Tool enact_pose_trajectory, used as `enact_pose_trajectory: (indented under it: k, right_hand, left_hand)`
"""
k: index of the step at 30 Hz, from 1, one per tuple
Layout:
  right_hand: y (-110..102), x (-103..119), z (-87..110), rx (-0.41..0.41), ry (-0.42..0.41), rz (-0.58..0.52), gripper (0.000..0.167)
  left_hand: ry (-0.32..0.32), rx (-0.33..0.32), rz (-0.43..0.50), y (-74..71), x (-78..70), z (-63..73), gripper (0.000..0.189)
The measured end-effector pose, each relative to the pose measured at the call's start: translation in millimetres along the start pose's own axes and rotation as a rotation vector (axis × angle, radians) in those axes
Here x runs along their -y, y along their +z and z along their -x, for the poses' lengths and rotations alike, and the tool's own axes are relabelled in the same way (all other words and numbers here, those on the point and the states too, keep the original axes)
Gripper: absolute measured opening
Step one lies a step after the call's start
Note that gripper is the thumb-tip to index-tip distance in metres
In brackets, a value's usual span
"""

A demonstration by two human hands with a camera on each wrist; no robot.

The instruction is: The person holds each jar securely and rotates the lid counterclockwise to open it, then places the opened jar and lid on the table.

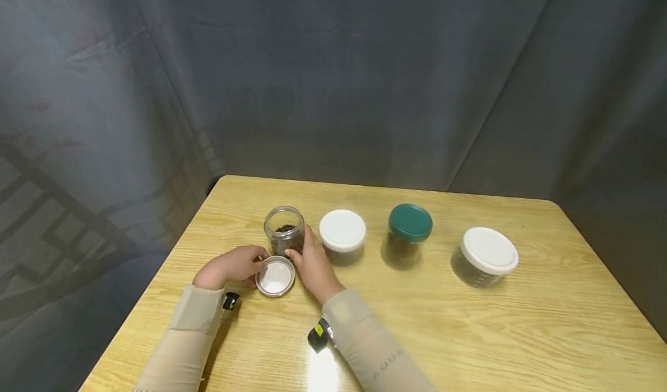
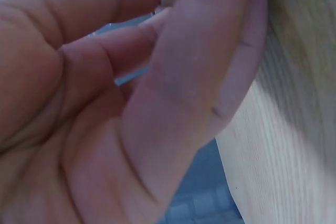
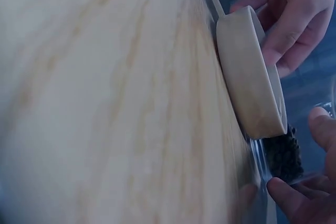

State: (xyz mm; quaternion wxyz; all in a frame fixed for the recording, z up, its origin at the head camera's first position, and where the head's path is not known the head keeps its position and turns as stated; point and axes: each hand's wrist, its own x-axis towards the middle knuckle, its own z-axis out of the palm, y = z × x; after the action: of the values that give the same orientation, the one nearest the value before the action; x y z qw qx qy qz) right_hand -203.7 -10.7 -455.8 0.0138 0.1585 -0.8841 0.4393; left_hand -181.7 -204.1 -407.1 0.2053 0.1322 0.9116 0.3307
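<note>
A clear jar (image 1: 288, 244) without its lid stands at the left of the table, dark granules (image 1: 285, 229) inside it. My right hand (image 1: 318, 269) grips its right side, thumb at the front. Just in front of the jar, a white lid (image 1: 275, 277) lies with its hollow underside up. My left hand (image 1: 235, 266) pinches the lid's left edge; in the right wrist view its fingers reach over the rim of the lid (image 3: 244, 72). The left wrist view shows mostly the curled fingers (image 2: 178, 77) of that hand, with the lid largely hidden.
To the right of the jar stand a white-lidded container (image 1: 342, 230), a green-lidded container (image 1: 410, 223) and another white-lidded container (image 1: 490, 250). All three are on the wooden table (image 1: 495, 334). A dark grey curtain (image 1: 339, 91) hangs behind the table.
</note>
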Motion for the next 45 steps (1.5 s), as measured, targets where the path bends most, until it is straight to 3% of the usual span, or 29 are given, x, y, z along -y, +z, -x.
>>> enact_pose_trajectory:
  k: [6, 16, 23, 31, 45]
  right_hand:
    - [2, 0, 0.1, -0.010, -0.007, 0.017, 0.076]
    - [2, 0, -0.7, -0.005, -0.008, 0.001, 0.077]
    - [4, 2, -0.1, -0.006, 0.006, 0.004, 0.079]
    - [5, 0, 2.6, -0.027, -0.004, -0.023, 0.080]
    - [5, -3, 11.8, -0.017, -0.006, -0.116, 0.080]
  left_hand:
    - [-0.071, -0.045, -0.028, 5.1, -1.6, -1.8, 0.013]
    - [-0.099, -0.070, -0.074, 7.0, -3.5, -4.2, 0.007]
    - [-0.090, -0.072, -0.058, 6.7, -1.5, -4.2, 0.007]
    - [-0.080, -0.097, 0.022, 8.4, -2.2, -3.9, 0.017]
    - [-0.096, -0.109, 0.024, 9.2, -4.7, -3.1, 0.016]
